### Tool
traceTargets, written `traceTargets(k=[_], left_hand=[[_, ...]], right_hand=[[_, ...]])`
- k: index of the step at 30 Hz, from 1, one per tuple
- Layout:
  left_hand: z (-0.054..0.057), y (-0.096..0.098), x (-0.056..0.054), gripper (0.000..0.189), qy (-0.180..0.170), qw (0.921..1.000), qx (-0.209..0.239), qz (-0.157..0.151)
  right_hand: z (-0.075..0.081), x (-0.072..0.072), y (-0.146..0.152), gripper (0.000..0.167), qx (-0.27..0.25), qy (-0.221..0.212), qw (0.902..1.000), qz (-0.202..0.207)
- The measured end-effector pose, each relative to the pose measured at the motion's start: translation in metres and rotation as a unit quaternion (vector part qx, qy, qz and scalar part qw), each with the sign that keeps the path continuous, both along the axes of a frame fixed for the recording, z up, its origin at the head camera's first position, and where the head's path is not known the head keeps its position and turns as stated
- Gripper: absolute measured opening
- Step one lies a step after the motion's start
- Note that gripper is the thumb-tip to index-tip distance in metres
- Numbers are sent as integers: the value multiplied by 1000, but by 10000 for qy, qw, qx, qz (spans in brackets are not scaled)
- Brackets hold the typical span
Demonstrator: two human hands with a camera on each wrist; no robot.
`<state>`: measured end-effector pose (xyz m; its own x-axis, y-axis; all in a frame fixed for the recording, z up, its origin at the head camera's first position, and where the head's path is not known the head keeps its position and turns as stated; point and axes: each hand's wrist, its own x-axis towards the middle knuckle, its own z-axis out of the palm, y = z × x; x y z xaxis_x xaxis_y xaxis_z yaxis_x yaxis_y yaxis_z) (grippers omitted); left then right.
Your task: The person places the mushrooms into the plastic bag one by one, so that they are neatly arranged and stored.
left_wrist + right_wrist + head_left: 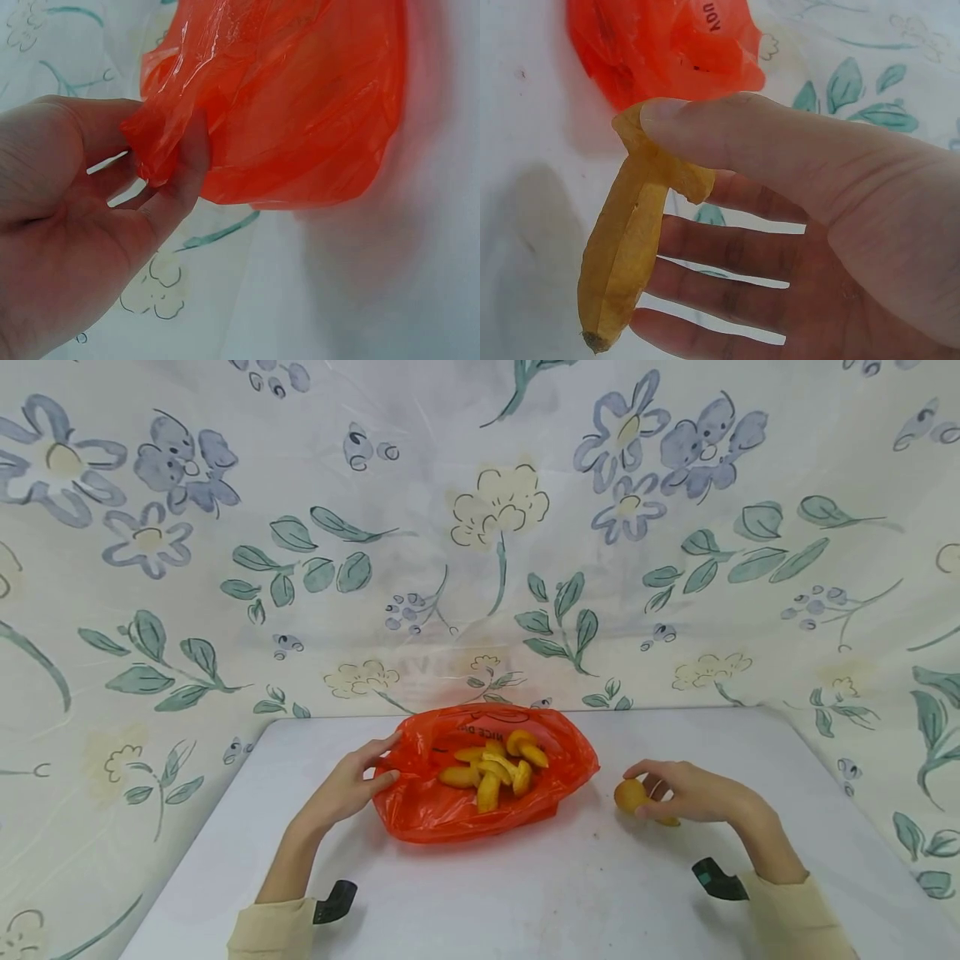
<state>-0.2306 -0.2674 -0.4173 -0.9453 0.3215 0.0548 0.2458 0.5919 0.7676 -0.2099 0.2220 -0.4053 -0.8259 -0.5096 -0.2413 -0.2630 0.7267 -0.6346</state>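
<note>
My left hand (pixel 347 787) pinches the left edge of a red plastic bag (pixel 427 817), the film gathered between thumb and fingers in the left wrist view. The bag lies with its mouth spread wide, and several yellow mushrooms (pixel 488 792) are piled inside it. To the right of the bag, my right hand (pixel 693 792) holds another yellow mushroom (pixel 622 247) close over the table. In the right wrist view its thumb presses on the cap, with the fingers behind, while the thick stem points down to a darker cut end.
Both hands work over a white table (pixel 540 902). Behind it and at the sides hangs a pale cloth (pixel 420 593) with blue, green and yellow flower prints. Black wrist mounts (pixel 336 902) stick out from the cream sleeves (pixel 272 930).
</note>
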Motion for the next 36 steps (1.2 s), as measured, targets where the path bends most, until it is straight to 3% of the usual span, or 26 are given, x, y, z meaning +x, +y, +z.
traceTargets(k=[17, 25, 36], left_hand=[[-1, -1, -1, 61, 5, 10000, 3, 9], [0, -1, 1, 61, -1, 10000, -38, -4], [0, 0, 1, 62, -14, 10000, -95, -7]], right_hand=[[38, -16, 7, 48, 375, 176, 9991, 135], [59, -23, 0, 46, 349, 502, 9980, 181], [79, -35, -15, 48, 588, 636, 9960, 202]])
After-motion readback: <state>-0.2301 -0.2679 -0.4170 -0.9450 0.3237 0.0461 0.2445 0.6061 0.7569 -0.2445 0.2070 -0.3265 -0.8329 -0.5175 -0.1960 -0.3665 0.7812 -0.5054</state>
